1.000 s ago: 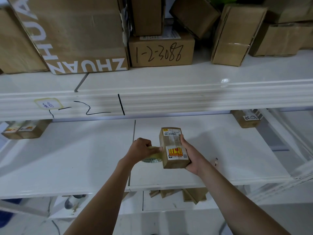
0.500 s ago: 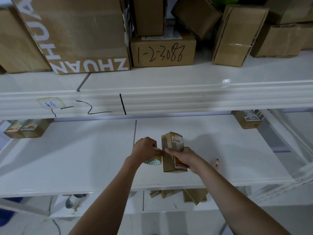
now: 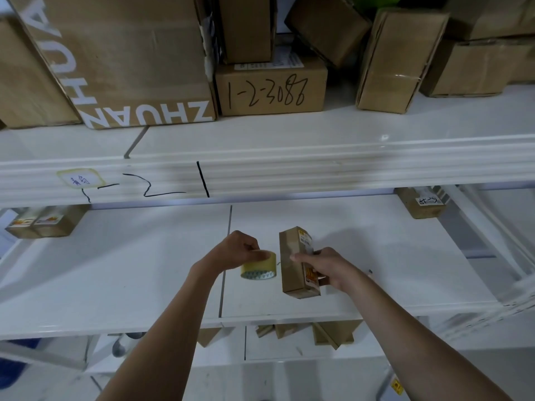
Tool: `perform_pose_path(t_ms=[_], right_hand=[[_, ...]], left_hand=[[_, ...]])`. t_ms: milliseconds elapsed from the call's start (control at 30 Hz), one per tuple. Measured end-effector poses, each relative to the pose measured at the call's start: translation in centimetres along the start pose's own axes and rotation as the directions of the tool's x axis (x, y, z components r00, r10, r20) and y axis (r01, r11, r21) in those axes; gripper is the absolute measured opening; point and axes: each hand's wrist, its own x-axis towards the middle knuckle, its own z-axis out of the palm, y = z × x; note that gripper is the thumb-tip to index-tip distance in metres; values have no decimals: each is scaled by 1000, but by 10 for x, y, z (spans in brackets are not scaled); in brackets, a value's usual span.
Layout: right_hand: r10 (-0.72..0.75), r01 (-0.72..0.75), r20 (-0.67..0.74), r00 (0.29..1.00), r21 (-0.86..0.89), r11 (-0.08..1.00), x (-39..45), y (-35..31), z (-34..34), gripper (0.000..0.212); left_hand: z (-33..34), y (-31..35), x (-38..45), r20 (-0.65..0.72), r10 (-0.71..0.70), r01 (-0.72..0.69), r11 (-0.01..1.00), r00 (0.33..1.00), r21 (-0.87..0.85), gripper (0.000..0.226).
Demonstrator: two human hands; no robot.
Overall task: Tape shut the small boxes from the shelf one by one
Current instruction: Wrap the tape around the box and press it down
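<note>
Over the middle shelf [image 3: 115, 285], the right hand [image 3: 327, 266] grips a small box [image 3: 292, 264] held on end, thumb across its plain side; just beside it, the left hand [image 3: 234, 251] curls around a tape roll [image 3: 259, 264]; larger cartons [image 3: 272, 92] crowd the upper shelf behind

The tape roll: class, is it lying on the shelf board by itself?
No: the left hand holds the tape roll beside the small box, which the right hand grips.

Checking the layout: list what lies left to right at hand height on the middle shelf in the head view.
Labelled boxes → left hand → tape roll → small box → right hand.
</note>
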Motion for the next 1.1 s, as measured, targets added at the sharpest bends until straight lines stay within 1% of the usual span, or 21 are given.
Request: perform_pose_path(t_ms=[67,133,200,400,567,700,767,867,933,1033,1100], right_hand=[[-5,5,3,1000,12,1000,-1,1,-3,62],[-13,12,12,1000,39,999,-4,-1,-5,58],[-31,30,20,999,58,998,-7,-4,-6,57],[-63,49,82,995,156,986,-15,-9,-8,57],[-123,81,166,978,243,967,-19,-14,-7,57],[-134,38,236,962,370,928,-18,-12,-4,50],[-122,5,250,960,421,907,-16,-10,-3,47],[-79,-23,241,967,392,920,-16,-9,0,40],[-60,-24,219,974,360,933,-16,-10,2,37],[-54,-8,195,979,302,953,-19,-12,10,49],[-69,39,142,987,202,979,-19,-12,18,59]], left_hand=[[-1,-1,2,-29,-19,21,997,999,69,29],[-2,-5,2,-108,-47,68,977,993,200,38],[0,-6,1,-143,-66,101,960,988,259,44],[12,-6,2,-213,-90,133,972,973,195,51],[17,2,5,-210,-71,109,979,975,173,54],[21,9,7,-233,-51,76,992,971,99,61],[22,9,10,-238,-44,70,992,970,105,61],[26,5,12,-246,-60,102,982,968,161,57],[29,1,13,-268,-84,127,981,960,149,60],[33,2,13,-298,-70,122,980,952,158,62],[37,6,15,-284,-29,90,975,958,204,54]])
